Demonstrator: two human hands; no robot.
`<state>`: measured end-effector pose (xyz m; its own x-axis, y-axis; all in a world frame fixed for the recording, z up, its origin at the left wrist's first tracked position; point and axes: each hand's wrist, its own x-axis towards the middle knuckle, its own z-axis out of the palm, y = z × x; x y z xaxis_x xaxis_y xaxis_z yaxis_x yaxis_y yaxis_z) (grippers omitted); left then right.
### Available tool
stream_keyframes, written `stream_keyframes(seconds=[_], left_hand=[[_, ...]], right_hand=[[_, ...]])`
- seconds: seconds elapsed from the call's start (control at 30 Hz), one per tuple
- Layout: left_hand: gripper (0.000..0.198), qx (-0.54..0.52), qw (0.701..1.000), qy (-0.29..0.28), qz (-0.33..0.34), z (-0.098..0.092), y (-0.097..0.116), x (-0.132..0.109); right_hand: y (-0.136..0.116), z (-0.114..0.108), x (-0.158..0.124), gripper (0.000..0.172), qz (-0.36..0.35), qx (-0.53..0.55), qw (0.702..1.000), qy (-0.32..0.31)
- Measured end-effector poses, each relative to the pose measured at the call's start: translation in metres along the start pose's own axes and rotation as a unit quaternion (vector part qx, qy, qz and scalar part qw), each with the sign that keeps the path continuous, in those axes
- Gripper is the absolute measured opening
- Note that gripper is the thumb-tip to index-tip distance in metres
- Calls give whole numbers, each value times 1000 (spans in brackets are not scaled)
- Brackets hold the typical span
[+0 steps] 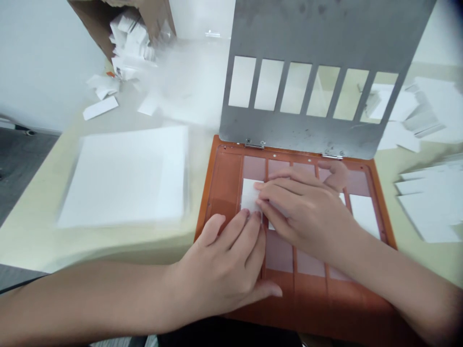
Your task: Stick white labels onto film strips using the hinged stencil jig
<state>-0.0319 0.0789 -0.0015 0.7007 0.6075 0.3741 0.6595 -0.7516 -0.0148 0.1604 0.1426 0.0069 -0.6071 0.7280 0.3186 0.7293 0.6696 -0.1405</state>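
Observation:
A small white card (250,195) lies over the second column of an orange tray (224,188), against the pinkish pads. My left hand (231,260) reaches up from below, its fingers stretched out and their tips on the card's lower edge, thumb apart. From the right, my right hand (307,207) has its thumb and fingertips drawn together at the card's right edge. Another white card (364,214) sits in the tray's right column; more white pieces between are mostly covered by my right hand. Hinged to the tray's back, a grey metal lid (289,130) with a row of rectangular windows stands raised.
A stack of white sheets (126,178) lies left of the tray on the pale yellow table (32,221). Behind it, a cardboard box (157,24) on its side spills white pieces. Fanned white cards (434,202) are at the right. Loose white scraps (100,108) lie near the box.

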Motion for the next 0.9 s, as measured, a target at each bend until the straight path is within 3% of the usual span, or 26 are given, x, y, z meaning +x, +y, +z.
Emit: stream_keyframes(seconds=[0.5, 0.8, 0.9], left_hand=[[63, -7, 1000, -13, -9, -3, 2, -1], [61, -24, 999, -14, -27, -2, 3, 0], [58, -25, 999, -17, -34, -2, 3, 0]], right_hand=[[-2, 4, 0, 12, 43, 22, 998, 34], [3, 2, 3, 11, 46, 25, 999, 17], [7, 2, 4, 25, 45, 2, 999, -12]])
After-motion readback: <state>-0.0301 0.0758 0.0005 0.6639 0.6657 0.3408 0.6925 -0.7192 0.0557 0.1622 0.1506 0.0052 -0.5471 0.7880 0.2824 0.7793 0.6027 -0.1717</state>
